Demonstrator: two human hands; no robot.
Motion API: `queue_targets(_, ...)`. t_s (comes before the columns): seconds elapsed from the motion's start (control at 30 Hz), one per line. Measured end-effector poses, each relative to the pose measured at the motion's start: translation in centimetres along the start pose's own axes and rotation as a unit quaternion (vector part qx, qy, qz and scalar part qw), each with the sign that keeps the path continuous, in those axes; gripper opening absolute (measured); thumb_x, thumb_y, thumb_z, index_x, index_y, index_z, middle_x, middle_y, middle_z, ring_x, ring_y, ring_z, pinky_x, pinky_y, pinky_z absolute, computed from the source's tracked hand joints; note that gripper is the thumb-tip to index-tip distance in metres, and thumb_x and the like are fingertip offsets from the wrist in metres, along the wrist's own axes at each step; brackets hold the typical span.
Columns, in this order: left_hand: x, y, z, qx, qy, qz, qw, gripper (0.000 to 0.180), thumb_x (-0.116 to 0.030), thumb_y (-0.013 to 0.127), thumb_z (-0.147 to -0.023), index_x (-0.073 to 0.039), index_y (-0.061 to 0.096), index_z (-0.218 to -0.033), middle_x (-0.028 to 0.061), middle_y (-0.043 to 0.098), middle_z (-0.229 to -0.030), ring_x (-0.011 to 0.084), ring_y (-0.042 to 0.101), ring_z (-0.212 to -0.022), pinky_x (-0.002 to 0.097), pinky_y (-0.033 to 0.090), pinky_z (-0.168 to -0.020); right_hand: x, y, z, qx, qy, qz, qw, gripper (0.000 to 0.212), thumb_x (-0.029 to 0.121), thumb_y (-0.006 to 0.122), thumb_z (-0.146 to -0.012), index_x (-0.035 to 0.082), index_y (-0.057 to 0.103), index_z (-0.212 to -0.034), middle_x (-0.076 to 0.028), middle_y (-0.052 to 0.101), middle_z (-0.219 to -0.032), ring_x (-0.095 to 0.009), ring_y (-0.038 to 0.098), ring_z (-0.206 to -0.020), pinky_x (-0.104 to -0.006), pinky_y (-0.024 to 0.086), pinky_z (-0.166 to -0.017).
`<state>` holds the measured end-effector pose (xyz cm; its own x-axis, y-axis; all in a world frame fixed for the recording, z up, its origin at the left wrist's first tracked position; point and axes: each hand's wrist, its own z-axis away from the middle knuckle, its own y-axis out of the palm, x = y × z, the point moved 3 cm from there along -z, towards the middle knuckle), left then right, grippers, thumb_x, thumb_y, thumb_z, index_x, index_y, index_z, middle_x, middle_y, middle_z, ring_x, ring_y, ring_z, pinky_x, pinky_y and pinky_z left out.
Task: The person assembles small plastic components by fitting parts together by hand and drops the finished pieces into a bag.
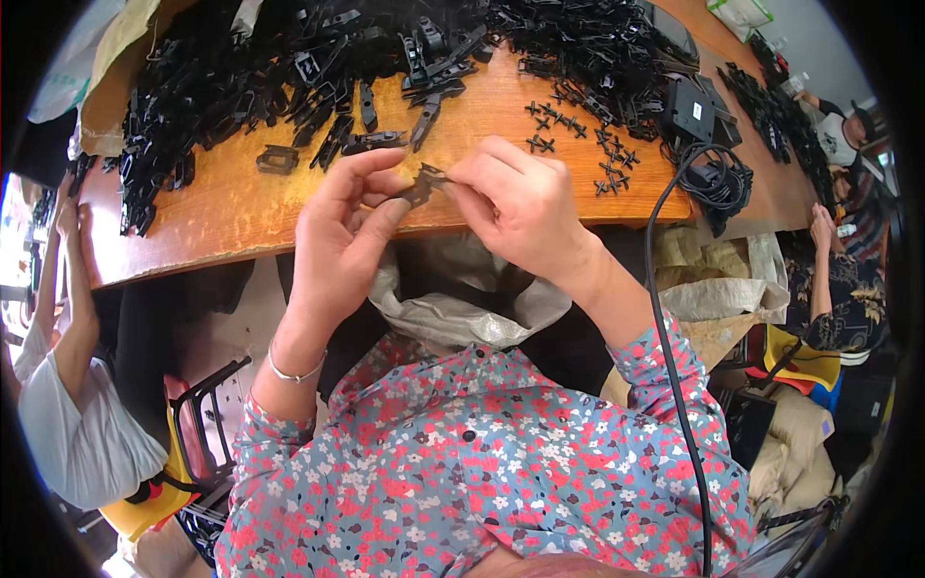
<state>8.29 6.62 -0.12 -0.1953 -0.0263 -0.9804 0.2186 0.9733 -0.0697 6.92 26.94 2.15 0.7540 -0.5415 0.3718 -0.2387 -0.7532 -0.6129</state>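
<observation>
Over the table's near edge, my left hand [342, 226] holds a small black plastic part [416, 193] between thumb and fingers. My right hand [520, 197] pinches at the part's right end; whether its fingertips grip the part itself or a tiny piece on it is too small to tell. Just beyond my hands lie loose black plastic parts, long and narrow, one [424, 122] pointing toward me. A single boxy dark part [277, 159] lies apart to the left. Right of my right hand, small black cross-shaped pieces [613, 178] are scattered on the wood.
A big heap of black parts [222, 87] covers the far side of the wooden table [217, 226]. At right sit a black box [689, 111] and a coiled cable [718, 183]. An open white sack [448, 323] hangs below my hands. Other people sit at both sides.
</observation>
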Motion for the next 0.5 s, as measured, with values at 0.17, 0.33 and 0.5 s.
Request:
queue_targets(0.17, 1.2, -0.4, -0.2, 0.065, -0.13, 0.306, 0.941, 0.046, -0.011, 0.065, -0.104, 0.001, 0.051, -0.146, 0.0116, 0.069, -0.115, 0.0173, 0.069, -0.094, 0.0228, 0.055, -0.076, 0.6, -0.8, -0.3, -0.03, 0.054, -0.127, 0.99, 0.003, 0.006, 0.074, -0.09, 0.006, 0.071, -0.091, -0.006, 0.066, -0.076, -0.017, 0.064, -0.06, -0.0294, 0.051, -0.056)
queue_targets(0.33, 1.3, -0.9, 0.2, 0.079, -0.111, 0.357, 0.924, 0.049, -0.011, 0.066, -0.103, 0.002, 0.05, -0.147, 0.0115, 0.07, -0.116, 0.0174, 0.07, -0.096, 0.0229, 0.056, -0.078, -3.2, -1.8, 0.2, -0.096, 0.352, -0.479, 0.799, 0.012, 0.012, 0.074, -0.097, 0.001, 0.073, -0.095, -0.002, 0.073, -0.082, -0.005, 0.063, -0.065, -0.0224, 0.05, -0.058)
queue_targets(0.5, 2.1, -2.7, 0.7, 0.035, -0.099, 0.345, 0.933, 0.05, -0.01, 0.065, -0.104, 0.002, 0.048, -0.15, 0.0124, 0.069, -0.122, 0.0257, 0.071, -0.114, 0.0309, 0.061, -0.096, -7.0, -4.9, 1.6, 0.025, 0.281, -0.014, 0.959, 0.011, 0.011, 0.072, -0.095, 0.001, 0.074, -0.1, -0.008, 0.074, -0.084, -0.018, 0.071, -0.068, -0.0309, 0.054, -0.061)
